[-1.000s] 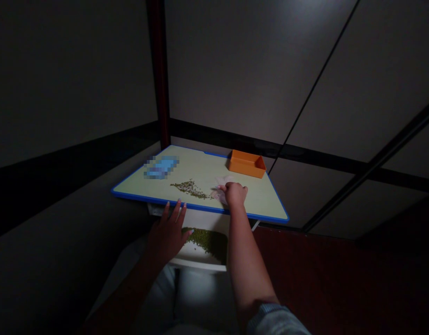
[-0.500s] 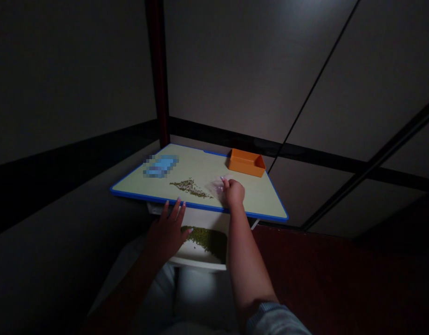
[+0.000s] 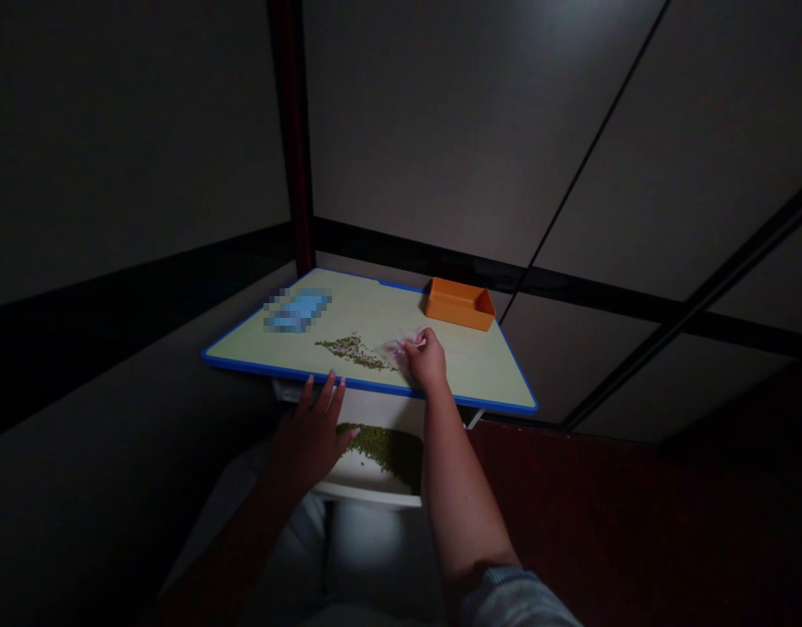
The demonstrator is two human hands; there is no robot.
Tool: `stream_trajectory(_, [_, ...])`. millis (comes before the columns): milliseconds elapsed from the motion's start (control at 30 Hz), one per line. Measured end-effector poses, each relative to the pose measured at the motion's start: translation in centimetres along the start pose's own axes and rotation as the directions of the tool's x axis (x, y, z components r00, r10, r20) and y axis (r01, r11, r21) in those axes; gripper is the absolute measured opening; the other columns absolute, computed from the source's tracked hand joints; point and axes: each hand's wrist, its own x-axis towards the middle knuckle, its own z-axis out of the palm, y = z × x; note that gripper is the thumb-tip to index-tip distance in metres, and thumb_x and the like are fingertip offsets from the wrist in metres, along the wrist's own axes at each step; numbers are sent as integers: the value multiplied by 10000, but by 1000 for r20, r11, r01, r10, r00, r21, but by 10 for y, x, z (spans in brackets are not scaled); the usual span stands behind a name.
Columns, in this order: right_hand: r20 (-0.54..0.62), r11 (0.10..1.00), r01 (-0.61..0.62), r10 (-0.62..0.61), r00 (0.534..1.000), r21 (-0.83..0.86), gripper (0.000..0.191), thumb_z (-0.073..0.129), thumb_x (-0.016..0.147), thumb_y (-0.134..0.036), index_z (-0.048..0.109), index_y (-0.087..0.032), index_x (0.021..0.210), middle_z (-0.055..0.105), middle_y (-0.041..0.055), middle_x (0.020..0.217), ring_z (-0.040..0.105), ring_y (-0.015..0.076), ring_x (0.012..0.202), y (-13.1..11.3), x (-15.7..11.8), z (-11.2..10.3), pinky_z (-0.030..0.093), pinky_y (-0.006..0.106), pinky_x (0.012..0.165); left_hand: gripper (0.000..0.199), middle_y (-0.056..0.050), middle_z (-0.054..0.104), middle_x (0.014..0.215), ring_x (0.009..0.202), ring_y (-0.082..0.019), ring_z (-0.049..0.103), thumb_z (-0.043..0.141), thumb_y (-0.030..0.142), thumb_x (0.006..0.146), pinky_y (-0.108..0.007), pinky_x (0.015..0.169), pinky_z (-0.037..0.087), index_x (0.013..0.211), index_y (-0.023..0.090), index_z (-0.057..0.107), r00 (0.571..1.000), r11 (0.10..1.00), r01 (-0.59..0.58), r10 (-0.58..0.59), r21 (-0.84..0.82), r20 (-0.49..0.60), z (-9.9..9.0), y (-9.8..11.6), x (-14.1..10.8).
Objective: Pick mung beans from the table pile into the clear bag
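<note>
A small pale table with a blue rim stands in front of me. A loose streak of small green beans lies on it. My right hand rests on the tabletop just right of the beans, fingers closed on a crumpled clear plastic bag. Below the table's near edge sits a white bowl holding more green beans. My left hand lies on the bowl's left rim with its fingers spread toward the table edge.
An orange rectangular tray sits at the table's far right corner. A blurred blue item lies at the far left. Dark walls and a red-brown post close in behind; the floor to the right is dark red.
My right hand has slid a little to the left with the plastic bag, nearer the streak of beans. The left hand has stayed on the bowl.
</note>
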Motion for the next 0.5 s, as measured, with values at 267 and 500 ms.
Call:
stream_trajectory(267, [-5, 974, -73, 75, 997, 216, 214, 541, 805, -443, 473, -241, 781, 561, -65, 600, 501, 128, 528, -1, -1, -1, 313, 203, 512, 689, -70, 183, 1584, 1445, -353, 159, 430, 457, 848, -492, 997, 424, 1455, 176, 267, 1000, 1000, -6, 6, -6, 8, -2, 0, 0])
stream_trajectory(500, [51, 970, -115, 107, 993, 215, 220, 541, 807, -451, 510, -234, 794, 584, -54, 593, 498, 133, 505, -2, -2, 0, 347, 217, 532, 694, -64, 169, 1586, 1444, -355, 161, 430, 452, 843, -523, 1011, 398, 1460, 189, 254, 1000, 1000, 6, -6, 8, 22, -3, 1, -1])
